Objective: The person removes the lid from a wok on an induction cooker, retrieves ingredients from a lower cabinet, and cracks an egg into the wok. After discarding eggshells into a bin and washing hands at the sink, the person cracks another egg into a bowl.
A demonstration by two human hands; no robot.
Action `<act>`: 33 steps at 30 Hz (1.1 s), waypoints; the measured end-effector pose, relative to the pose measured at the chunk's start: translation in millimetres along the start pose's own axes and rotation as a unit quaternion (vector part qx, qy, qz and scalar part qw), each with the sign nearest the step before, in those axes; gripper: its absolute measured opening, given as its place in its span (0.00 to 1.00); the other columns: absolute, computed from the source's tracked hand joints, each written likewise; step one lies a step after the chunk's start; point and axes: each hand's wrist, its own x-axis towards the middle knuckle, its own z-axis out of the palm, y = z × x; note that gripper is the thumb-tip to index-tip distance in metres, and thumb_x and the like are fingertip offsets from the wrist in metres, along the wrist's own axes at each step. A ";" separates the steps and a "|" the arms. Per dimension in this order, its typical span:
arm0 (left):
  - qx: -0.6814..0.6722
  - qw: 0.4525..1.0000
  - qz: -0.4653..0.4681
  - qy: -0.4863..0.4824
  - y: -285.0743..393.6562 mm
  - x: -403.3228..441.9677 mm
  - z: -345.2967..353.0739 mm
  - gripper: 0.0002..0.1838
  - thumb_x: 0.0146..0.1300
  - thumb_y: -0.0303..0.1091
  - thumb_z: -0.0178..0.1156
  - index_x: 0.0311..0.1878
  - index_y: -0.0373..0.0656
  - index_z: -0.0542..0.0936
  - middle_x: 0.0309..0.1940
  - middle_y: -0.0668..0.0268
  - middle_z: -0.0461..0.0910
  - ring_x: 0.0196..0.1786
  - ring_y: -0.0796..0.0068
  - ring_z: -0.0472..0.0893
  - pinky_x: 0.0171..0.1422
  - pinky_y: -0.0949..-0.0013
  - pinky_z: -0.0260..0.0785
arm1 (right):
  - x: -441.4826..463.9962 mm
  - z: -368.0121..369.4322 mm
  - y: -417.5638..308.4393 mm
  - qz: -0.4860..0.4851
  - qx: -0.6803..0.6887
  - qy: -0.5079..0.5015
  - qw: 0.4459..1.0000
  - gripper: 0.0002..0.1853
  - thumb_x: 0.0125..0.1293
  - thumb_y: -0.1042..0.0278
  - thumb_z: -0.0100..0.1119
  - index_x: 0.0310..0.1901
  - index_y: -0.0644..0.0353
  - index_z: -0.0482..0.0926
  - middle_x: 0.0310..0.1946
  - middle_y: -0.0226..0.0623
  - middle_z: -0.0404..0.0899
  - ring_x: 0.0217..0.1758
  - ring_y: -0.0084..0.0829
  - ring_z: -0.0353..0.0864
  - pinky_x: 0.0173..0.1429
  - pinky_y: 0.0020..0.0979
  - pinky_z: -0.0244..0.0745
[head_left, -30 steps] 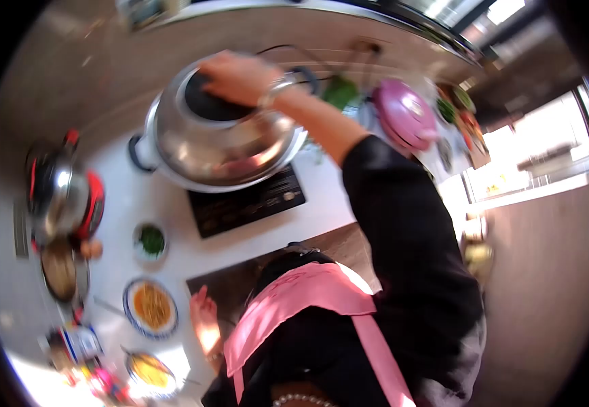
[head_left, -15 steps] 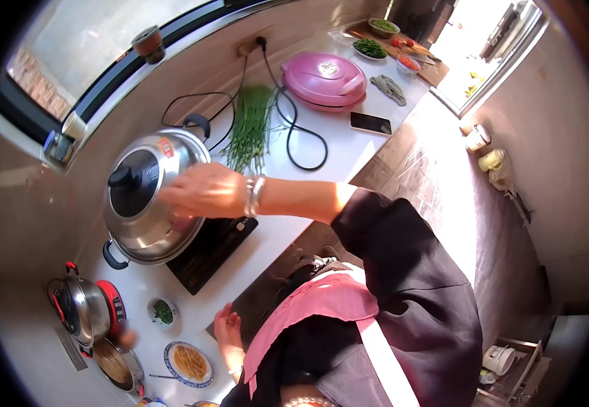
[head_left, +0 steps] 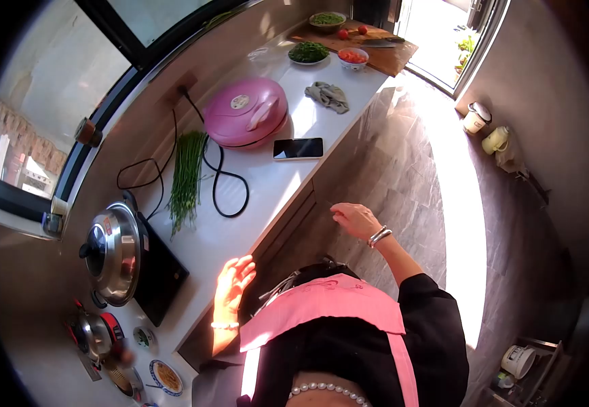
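Note:
My left hand (head_left: 233, 283) is raised beside the counter's front edge, fingers apart and palm empty. My right hand (head_left: 357, 221) hangs over the floor in front of the cabinets, loosely bent, with nothing visible in it. The lidded steel pot (head_left: 117, 254) stands on a black induction cooker (head_left: 162, 281), left of my left hand. A bundle of long green stalks (head_left: 186, 176) lies on the counter (head_left: 260, 197) behind it. A phone (head_left: 298, 148) rests near the counter's front edge, beside a pink round electric pan (head_left: 245, 112). Neither hand touches any of these.
At the far end are a cutting board (head_left: 403, 57) with a knife, tomatoes (head_left: 343, 34), a plate of chopped greens (head_left: 308, 52), a bowl of red pieces (head_left: 353, 58) and a grey cloth (head_left: 327, 96). Black cords (head_left: 223, 173) loop over the counter. A plate of food (head_left: 165, 377) is nearer.
My right hand has moved away from the pot lid to the right, off the counter. My left hand has risen into fuller view. The camera has turned toward the right.

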 end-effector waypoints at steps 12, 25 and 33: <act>0.180 0.943 -0.009 -0.281 -0.1 268.2 271.8 0.20 0.60 0.40 0.58 0.55 0.51 0.70 0.59 0.52 0.67 0.58 0.63 0.70 0.63 0.63 0.62 | 45.6 -115.5 165.1 0.155 0.199 0.072 0.965 0.12 0.58 0.71 0.55 0.45 0.60 0.76 0.34 0.45 0.80 0.38 0.38 0.81 0.44 0.31 0.74; 0.294 0.936 0.075 -0.179 36.5 634.8 469.0 0.24 0.57 0.25 0.55 0.59 0.43 0.67 0.60 0.58 0.67 0.63 0.67 0.66 0.66 0.66 0.57 | 284.1 -314.7 354.9 0.158 0.142 -0.001 0.977 0.14 0.59 0.73 0.53 0.48 0.60 0.75 0.32 0.36 0.80 0.32 0.26 0.81 0.37 0.26 0.76; 0.533 0.833 0.140 -0.054 2.3 824.2 506.7 0.29 0.48 0.29 0.62 0.57 0.45 0.71 0.60 0.54 0.65 0.61 0.63 0.67 0.61 0.67 0.62 | 453.3 -372.0 466.9 0.061 0.224 -0.058 0.971 0.15 0.60 0.71 0.55 0.50 0.62 0.73 0.35 0.36 0.80 0.33 0.24 0.80 0.37 0.24 0.75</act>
